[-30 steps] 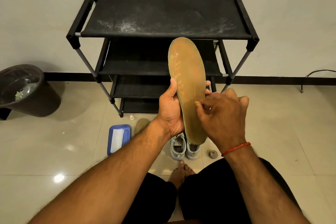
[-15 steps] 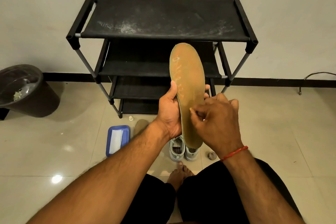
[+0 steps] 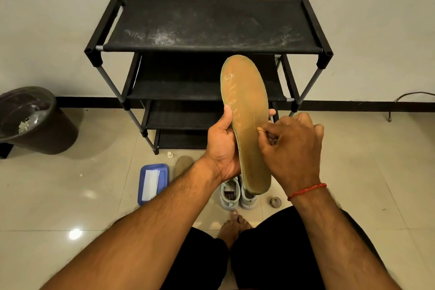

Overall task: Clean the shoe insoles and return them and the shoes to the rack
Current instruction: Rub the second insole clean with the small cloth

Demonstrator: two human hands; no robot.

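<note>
Right hand [image 3: 292,148] crept up insole [image 3: 244,101]; left hand [image 3: 221,146] grips; shoes [image 3: 229,193] half hidden.

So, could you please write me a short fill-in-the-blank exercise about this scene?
The left hand grips the insole in front of the black ___.
The shoes stand on the ___.
The tray left of them is coloured ___.
Missing words: rack, floor, blue.
</note>
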